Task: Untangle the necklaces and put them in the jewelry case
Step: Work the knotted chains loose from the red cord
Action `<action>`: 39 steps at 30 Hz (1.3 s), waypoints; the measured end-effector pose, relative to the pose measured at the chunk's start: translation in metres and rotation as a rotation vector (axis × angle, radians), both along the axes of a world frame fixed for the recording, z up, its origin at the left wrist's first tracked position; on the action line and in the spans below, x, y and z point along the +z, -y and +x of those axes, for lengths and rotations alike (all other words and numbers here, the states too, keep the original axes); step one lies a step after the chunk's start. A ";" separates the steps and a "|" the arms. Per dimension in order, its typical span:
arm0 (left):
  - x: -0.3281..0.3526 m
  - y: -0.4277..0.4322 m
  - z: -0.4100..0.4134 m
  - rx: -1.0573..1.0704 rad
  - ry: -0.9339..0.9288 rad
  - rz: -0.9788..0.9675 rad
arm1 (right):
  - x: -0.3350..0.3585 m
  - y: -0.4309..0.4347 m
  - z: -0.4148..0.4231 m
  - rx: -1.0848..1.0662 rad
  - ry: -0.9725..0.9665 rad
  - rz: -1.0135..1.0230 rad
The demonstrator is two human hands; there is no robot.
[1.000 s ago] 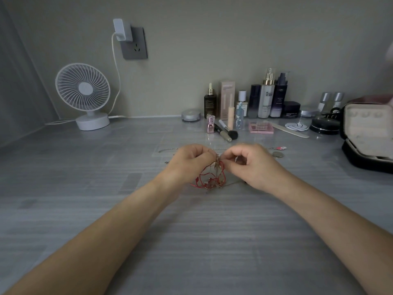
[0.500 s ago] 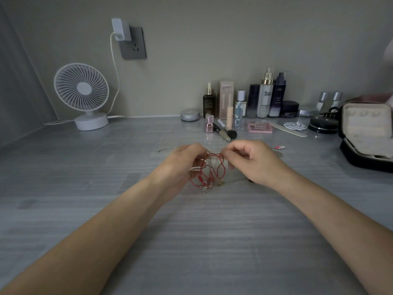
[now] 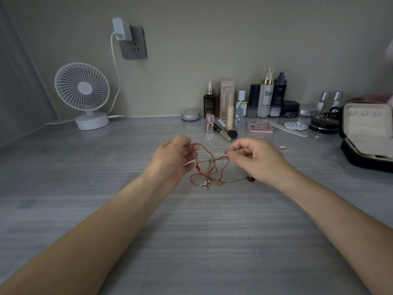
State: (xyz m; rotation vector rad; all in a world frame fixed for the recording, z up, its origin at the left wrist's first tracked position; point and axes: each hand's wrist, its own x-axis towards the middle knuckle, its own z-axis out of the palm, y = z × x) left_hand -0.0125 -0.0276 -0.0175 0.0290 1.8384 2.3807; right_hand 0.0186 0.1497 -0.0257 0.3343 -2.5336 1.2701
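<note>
Stretches the red cord necklace (image 3: pixel 204 148) wider than before, pinched by fingers of left hand (image 3: pixel 174 158) and right hand (image 3: pixel 255 160), loosening the tangle.

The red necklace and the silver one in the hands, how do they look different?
The red necklace is a bright cord that is easy to see; the silver chain is thin and pale, almost hidden. The red necklace droops in loops down to the table, with little charms at the bottom; the silver chain runs nearly straight across. Both stretch between the left hand and the right hand, tangled together.
</note>
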 end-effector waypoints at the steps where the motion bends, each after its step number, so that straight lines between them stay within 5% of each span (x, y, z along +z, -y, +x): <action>1: 0.000 0.000 0.000 0.001 0.003 0.002 | 0.000 -0.001 0.000 -0.006 0.020 0.024; 5: -0.001 -0.001 0.003 -0.039 -0.018 -0.054 | 0.002 -0.003 0.001 -0.070 0.012 0.194; 12: -0.008 -0.001 0.004 0.034 -0.113 -0.388 | 0.005 -0.005 0.001 -0.001 -0.060 0.040; 19: -0.017 -0.013 0.015 -0.044 -0.637 -0.789 | 0.005 0.001 0.000 0.047 -0.058 -0.017; 39: -0.011 -0.012 0.015 0.091 -0.703 -0.729 | 0.005 0.000 0.004 0.059 -0.022 0.010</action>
